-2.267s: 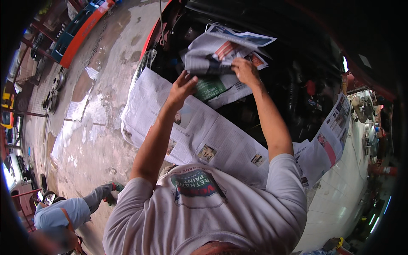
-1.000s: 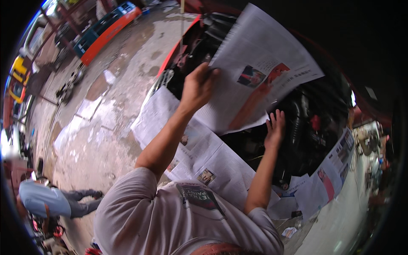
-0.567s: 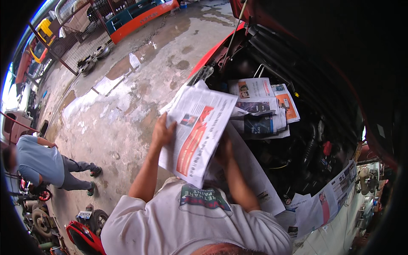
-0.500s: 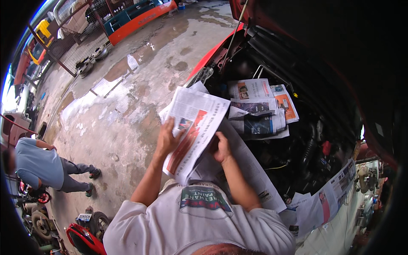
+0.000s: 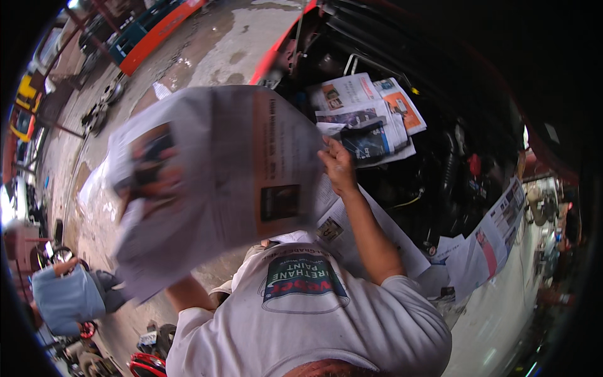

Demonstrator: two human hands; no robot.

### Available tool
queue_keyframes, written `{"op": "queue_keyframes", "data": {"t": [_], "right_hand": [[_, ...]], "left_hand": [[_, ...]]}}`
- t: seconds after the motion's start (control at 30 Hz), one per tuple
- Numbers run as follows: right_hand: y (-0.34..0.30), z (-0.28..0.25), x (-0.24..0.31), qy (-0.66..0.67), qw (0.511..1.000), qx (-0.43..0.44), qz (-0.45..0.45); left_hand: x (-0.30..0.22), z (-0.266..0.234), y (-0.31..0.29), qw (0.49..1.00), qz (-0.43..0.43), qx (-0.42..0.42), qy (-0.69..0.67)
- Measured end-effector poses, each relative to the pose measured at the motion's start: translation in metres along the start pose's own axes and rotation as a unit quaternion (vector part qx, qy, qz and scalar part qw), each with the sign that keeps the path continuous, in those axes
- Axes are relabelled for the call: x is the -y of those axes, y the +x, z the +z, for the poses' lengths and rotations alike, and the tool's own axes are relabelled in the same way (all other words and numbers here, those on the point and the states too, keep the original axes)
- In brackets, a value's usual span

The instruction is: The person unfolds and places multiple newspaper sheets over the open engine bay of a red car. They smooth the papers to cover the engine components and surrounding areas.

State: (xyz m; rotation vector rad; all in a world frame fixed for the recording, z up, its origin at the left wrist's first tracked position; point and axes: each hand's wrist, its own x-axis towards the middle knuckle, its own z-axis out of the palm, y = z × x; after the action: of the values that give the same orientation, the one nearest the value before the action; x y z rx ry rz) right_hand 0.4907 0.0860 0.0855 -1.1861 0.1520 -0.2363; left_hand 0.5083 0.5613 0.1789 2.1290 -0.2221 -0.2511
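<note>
A large newspaper sheet [image 5: 232, 151] is spread wide in front of me, its left part smeared by motion. My right hand [image 5: 339, 164] pinches its right edge between thumb and fingers. Behind the sheet my left hand is hidden; only the left forearm [image 5: 188, 294] shows below the paper. Folded newspapers [image 5: 367, 119] lie on the engine bay, just beyond my right hand. Another newspaper sheet [image 5: 383, 229] covers the near edge of the car beneath my right forearm.
The car's engine bay [image 5: 440, 176] lies open on the right, with dark hoses and a red part [image 5: 475, 164]. More newspaper [image 5: 483, 245] covers the fender at the lower right. A person in a blue shirt [image 5: 69, 301] stands at the left. Wheel rims [image 5: 103, 107] lie on the concrete floor.
The folded newspaper in my hands has been opened out into a wide sheet. My right hand has moved up and away from me; my left hand has gone behind the paper.
</note>
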Motion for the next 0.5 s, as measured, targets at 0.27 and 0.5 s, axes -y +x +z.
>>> {"op": "queue_keyframes", "data": {"t": [0.27,0.5], "right_hand": [[-0.068,0.115,0.134,-0.3,0.882,0.27,-0.241],[-0.095,0.178,0.13,-0.33,0.817,0.244,-0.404]], "left_hand": [[-0.051,-0.08,-0.008,0.938,0.144,-0.311,-0.053],[-0.13,-0.056,0.036,0.853,0.286,-0.423,-0.107]]}}
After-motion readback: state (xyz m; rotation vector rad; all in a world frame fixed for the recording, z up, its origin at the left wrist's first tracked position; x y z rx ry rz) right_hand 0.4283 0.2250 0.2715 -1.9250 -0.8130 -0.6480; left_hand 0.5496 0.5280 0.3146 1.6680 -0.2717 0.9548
